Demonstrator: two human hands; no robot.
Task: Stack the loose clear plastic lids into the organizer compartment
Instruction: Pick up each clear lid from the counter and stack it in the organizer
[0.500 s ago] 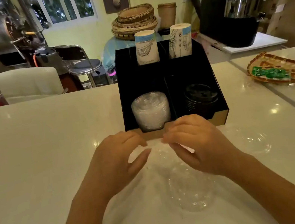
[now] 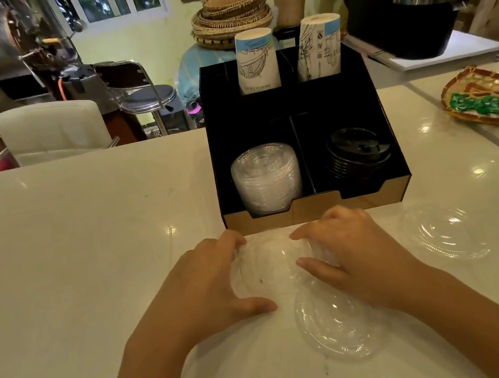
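Clear plastic lid (image 2: pixel 269 268) lies on the surface (image 2: pixel 85 251) just before the organizer (image 2: pixel 318 206), clasped at its rim by both hands, left hand (image 2: pixel 204 283) and right hand (image 2: pixel 352 247), seemingly readying a lift onto the lid stack (image 2: pixel 266 179).

woven tray (image 2: pixel 492 99) cut by right edge, forearms cut below

Both forearms and the left hand (image 2: pixel 206 284) and right hand (image 2: pixel 350 249) are bare, without sleeves or jewellery.
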